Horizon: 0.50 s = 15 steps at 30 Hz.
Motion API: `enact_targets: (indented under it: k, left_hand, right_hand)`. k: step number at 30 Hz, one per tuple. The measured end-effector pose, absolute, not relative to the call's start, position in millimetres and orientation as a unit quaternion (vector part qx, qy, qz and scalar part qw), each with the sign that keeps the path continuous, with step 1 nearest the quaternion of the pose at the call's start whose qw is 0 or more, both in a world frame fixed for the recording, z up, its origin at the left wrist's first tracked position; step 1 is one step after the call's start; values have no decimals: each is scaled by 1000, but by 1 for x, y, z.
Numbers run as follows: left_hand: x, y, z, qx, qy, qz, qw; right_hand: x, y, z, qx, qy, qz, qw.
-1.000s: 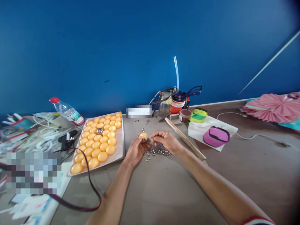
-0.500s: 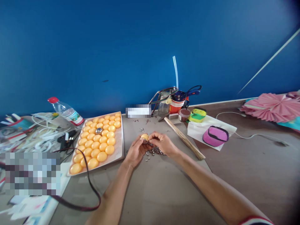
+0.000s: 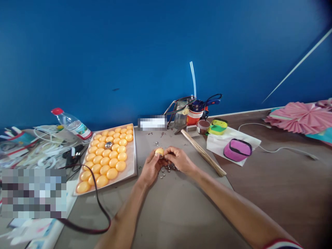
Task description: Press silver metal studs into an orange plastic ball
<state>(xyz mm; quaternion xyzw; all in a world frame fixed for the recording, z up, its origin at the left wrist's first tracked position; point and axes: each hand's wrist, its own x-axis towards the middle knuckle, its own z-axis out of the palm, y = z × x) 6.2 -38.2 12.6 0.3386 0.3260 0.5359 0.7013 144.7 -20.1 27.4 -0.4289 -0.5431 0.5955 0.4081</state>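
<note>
My left hand (image 3: 151,168) is closed around a yellow-orange ball (image 3: 159,151), which looks like a table tennis ball with small shiny metal pieces on its lower side. Thumb and fingers of my right hand (image 3: 178,159) are pinched together against the ball's right side; whatever is between them is too small to make out. Beneath both hands lies a loose pile of small shiny metal pieces (image 3: 169,167), partly hidden by the fingers. To the left, rows of similar balls (image 3: 104,161) fill a shallow white tray (image 3: 131,166). One ball covered in silvery metal (image 3: 108,145) sits among them.
A bottle with a red cap (image 3: 75,126) and tangled white cables lie left of the tray. A dark cord (image 3: 100,204) loops in front. Wooden sticks (image 3: 203,152), a glass jar (image 3: 180,116), a red cup (image 3: 194,117) and a purple mesh piece (image 3: 237,150) are to the right.
The whole view has shifted very slightly. Both hands stay together at the ball, with hardly any visible change in their grip.
</note>
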Motion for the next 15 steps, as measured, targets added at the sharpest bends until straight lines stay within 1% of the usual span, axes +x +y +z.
enact_targets:
  k: [7, 11, 15]
  left_hand:
    - [7, -39, 8, 366, 348, 534, 678]
    - [6, -40, 6, 387, 366, 525, 664]
    - [7, -41, 6, 408, 391, 526, 636]
  right_hand:
    - [141, -22, 24, -449, -535, 580, 419]
    - [142, -21, 16, -437, -540, 578, 428]
    - [141, -21, 14, -453, -536, 575, 421]
